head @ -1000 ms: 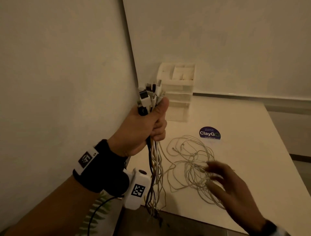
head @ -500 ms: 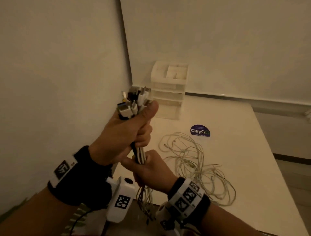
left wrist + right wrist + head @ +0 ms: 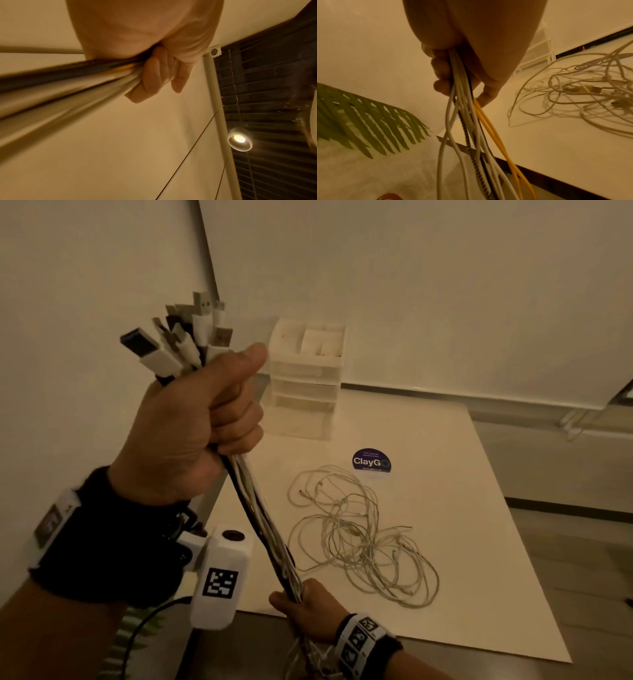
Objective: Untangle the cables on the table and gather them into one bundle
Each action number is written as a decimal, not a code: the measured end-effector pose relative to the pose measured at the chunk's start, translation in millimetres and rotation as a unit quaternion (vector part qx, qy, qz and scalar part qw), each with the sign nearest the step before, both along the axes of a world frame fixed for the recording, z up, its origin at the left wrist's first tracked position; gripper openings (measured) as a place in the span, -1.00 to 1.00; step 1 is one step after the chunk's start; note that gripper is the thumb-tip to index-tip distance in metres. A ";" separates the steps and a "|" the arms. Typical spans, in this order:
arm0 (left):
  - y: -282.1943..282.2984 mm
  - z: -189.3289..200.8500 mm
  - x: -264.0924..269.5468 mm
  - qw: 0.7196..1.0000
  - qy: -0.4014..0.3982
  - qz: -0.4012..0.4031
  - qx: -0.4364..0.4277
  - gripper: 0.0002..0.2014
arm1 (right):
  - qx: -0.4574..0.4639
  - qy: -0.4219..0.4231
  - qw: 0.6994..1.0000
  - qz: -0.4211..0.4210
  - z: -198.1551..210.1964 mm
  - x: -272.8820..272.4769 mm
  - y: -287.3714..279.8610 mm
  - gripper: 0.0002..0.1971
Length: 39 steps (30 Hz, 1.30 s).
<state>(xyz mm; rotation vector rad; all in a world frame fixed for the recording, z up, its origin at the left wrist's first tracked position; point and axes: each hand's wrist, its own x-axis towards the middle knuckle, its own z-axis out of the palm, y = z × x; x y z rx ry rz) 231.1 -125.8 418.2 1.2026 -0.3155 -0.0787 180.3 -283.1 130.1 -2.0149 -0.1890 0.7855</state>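
Your left hand [image 3: 191, 426] grips the bundle [image 3: 263, 522] below the plugs; its long axis runs down-right to your right hand [image 3: 305, 607], which also clasps it, nearer the tangle [image 3: 363, 535].

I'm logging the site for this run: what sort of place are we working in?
Probably a small office or home workspace corner, dimly lit. A white table stands against plain walls, with a white drawer organizer at its back, a "ClayGo" sticker, dark window blinds and a hanging lamp.

loose cables [image 3: 363, 539] on table [image 3: 479, 542] | drawer unit [image 3: 306, 378] behind | sticker [image 3: 371, 461] between
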 end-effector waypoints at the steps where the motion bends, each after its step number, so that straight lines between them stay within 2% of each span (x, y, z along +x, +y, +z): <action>1: -3.0 -2.4 2.8 1.000 0.003 0.003 -0.001 -0.42 | -0.006 -0.007 1.000 -0.004 -3.7 1.2 0.6 -0.45; 5: -7.7 -8.7 10.5 1.000 0.016 0.004 -0.001 -0.41 | -0.009 -0.012 1.000 0.014 -1.0 1.5 -14.0 -0.49; 8: -11.3 -14.0 12.5 0.999 0.023 -0.030 -0.013 -0.40 | -0.013 -0.040 0.997 0.062 10.0 -0.7 -43.6 -0.69; 10: -15.0 -15.9 14.2 0.998 0.027 -0.042 -0.023 -0.41 | -0.006 -0.034 0.997 0.072 15.4 -0.7 -74.0 -0.54; 12: -18.9 -16.3 17.1 0.998 0.026 -0.045 -0.021 -0.42 | -0.036 -0.013 0.996 0.082 13.8 -0.2 -112.3 -0.53; 15: -24.0 -16.5 21.0 0.999 0.024 -0.042 -0.013 -0.46 | -0.132 -0.053 0.989 0.047 4.7 7.0 -168.3 -0.91; 17: -27.5 -17.9 22.1 0.999 0.030 -0.029 -0.012 -0.48 | -0.195 -0.084 0.977 0.007 2.8 17.2 -194.4 -0.79; 19: -31.4 -19.2 23.6 0.999 0.040 -0.008 -0.009 -0.48 | -0.198 -0.115 0.971 -0.066 8.7 33.7 -203.8 -0.74; 22: -38.1 -20.3 26.6 0.999 0.046 0.009 0.000 -0.49 | -0.180 -0.201 0.953 -0.135 13.6 71.3 -194.0 -0.80; 24: -42.6 -19.9 27.6 0.999 0.049 0.021 -0.003 -0.49 | -0.178 -0.223 0.951 -0.116 5.4 101.9 -175.1 -0.81; 27: -47.6 -20.2 26.0 0.997 0.056 0.049 0.002 -0.50 | -0.218 -0.207 0.953 -0.020 -17.0 144.2 -143.5 -0.77; 29: -49.1 -20.5 23.0 0.996 0.061 0.068 0.009 -0.49 | -0.260 -0.196 0.945 0.040 -28.9 161.9 -128.9 -0.75; 34: -43.4 -21.1 14.5 0.989 0.078 0.122 0.008 -0.48 | -0.312 -0.156 0.936 0.052 -53.5 183.4 -120.1 -0.65; 39: -42.0 -23.2 12.7 0.983 0.086 0.163 -0.006 -0.50 | -0.373 -0.152 0.912 0.080 -75.5 189.2 -124.3 -0.70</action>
